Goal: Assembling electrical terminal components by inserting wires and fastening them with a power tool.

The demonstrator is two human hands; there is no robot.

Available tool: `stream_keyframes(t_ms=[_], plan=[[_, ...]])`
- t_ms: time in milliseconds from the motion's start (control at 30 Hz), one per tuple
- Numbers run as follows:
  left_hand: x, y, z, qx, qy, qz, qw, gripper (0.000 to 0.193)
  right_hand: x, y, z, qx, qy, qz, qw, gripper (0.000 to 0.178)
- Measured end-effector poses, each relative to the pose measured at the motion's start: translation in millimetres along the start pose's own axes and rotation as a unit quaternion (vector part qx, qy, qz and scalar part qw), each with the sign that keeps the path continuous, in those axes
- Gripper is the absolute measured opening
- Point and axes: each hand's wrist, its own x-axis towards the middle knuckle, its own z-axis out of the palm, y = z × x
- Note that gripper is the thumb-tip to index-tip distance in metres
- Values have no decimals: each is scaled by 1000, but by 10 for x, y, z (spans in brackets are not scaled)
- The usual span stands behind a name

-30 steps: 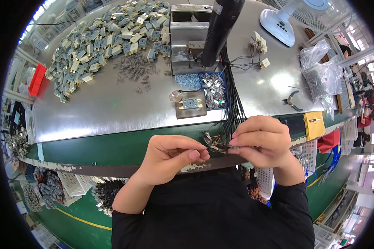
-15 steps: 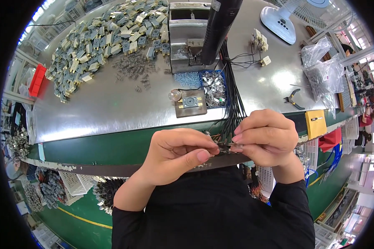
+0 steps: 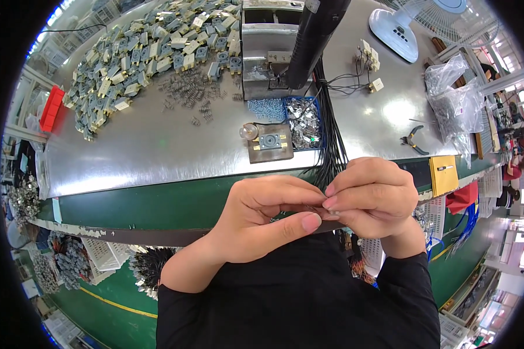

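Both hands meet fingertip to fingertip over the near edge of the bench. My right hand [image 3: 375, 195] is closed in a pinch, with a sliver of something small and metallic between thumb and fingers, mostly covered. My left hand [image 3: 265, 218] curls toward the same spot, its fingers bent and the thumb stretched along below; what its tips hold is hidden. Just behind the fingers a bundle of black wires [image 3: 330, 131] runs down the bench. Beyond, a wooden block [image 3: 262, 157] carries a grey socket-like part [image 3: 269, 141] and a small clear bulb [image 3: 248, 131].
A blue tray of metal clips [image 3: 304, 122] adjoins light-blue screws [image 3: 266, 109] below a metal machine [image 3: 259, 43]. Grey-and-cream housings [image 3: 140, 64] and loose springs [image 3: 195, 87] lie leftward. Pliers [image 3: 414, 141], a plastic bag [image 3: 455, 99] and a fan [image 3: 393, 36] are right.
My left hand has shifted right, closer to the right fingertips. Dark wire ends seen between the hands before no longer show there. The right hand stays nearly in place.
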Motion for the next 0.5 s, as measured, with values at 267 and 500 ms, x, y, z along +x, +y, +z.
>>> stream_keyframes(t_ms=[267, 500], plan=[[1, 36, -5, 22, -1, 10, 1000, 28, -29, 57, 43, 39, 7, -4, 999, 14], [-7, 6, -27, -3, -12, 36, 999, 24, -59, 74, 104, 98, 25, 28, 995, 13]])
